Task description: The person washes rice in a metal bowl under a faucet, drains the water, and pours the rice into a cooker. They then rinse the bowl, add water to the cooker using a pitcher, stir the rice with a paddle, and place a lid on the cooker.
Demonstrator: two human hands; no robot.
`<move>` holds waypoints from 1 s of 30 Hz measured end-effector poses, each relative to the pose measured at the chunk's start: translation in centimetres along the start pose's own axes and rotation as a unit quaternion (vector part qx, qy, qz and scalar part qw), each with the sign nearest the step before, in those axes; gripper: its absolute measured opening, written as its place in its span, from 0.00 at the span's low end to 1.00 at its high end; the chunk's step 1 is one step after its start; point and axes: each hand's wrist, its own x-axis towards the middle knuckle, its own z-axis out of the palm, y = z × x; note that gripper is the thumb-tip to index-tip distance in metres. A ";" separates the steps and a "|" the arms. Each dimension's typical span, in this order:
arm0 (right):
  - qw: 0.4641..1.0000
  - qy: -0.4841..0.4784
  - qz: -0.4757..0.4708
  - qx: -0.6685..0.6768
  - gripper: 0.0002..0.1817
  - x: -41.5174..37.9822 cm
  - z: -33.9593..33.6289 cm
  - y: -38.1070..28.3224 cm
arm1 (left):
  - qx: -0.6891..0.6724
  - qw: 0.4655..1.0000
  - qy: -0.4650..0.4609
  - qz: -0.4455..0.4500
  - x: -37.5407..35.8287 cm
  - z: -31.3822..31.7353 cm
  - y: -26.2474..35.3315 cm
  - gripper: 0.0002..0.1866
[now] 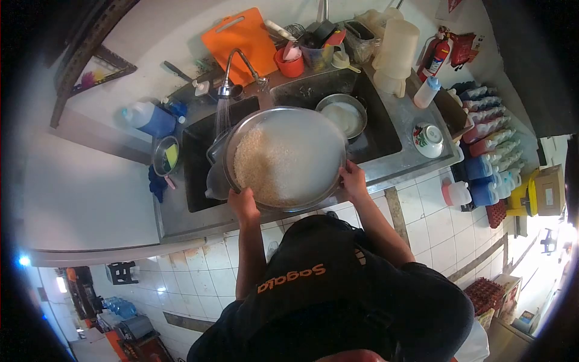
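My left hand [243, 205] grips the near left rim of a large metal basin [289, 111]. On the right side, my right hand [353, 181] is closed around the same rim. Inside lies rice [256, 160], heaped toward the left under cloudy white water [310, 151]. The basin is held over the double sink, across its middle divider. Water runs from the faucet [225, 90] just past the basin's far left edge. A metal pot [363, 123] with whitish liquid sits in the right sink [386, 130]. Containers in the left sink [196, 175] are partly hidden by the basin.
Behind the sink stand an orange cutting board [244, 48], a red cup [291, 65] and a beige pitcher [398, 45]. A bowl [427, 140] and a squeeze bottle [427, 92] rest on the right counter. At left are a blue-liquid jug [148, 117] and a strainer [164, 158].
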 end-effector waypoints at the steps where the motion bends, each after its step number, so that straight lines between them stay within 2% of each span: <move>1: 1.000 0.000 0.011 0.024 0.18 -0.3 0.1 -0.4 | -0.017 1.000 -0.006 0.005 0.0 0.0 0.0 0.16; 5: 1.000 -0.026 0.002 0.016 0.16 0.7 -0.5 1.1 | 0.013 1.000 0.001 -0.005 -0.2 0.0 0.3 0.16; 11: 0.999 -0.024 0.010 0.037 0.15 0.0 -0.1 -0.2 | -0.050 0.999 -0.003 0.015 -0.3 0.4 0.6 0.18; 13: 0.998 -0.027 0.012 0.053 0.15 0.3 -0.2 0.3 | -0.012 1.000 -0.022 -0.013 -0.2 0.2 0.8 0.21; 16: 0.995 -0.061 0.009 0.083 0.16 0.6 -0.4 0.6 | -0.002 1.000 -0.010 -0.004 0.1 0.2 0.4 0.23; 19: 0.996 -0.053 0.014 0.066 0.16 0.4 -0.4 0.2 | 0.022 1.000 -0.002 -0.006 0.2 0.2 0.4 0.24; 26: 0.996 -0.063 0.025 0.053 0.16 0.6 -0.5 0.0 | 0.061 0.998 0.015 0.006 0.6 0.3 -0.1 0.22; 28: 0.998 -0.057 -0.014 0.019 0.16 1.4 -0.5 1.0 | 0.068 0.998 0.006 -0.011 0.0 0.3 0.7 0.15; 30: 0.998 -0.060 0.013 0.034 0.16 0.9 -0.6 0.2 | 0.067 0.998 0.011 -0.002 0.3 0.3 0.2 0.16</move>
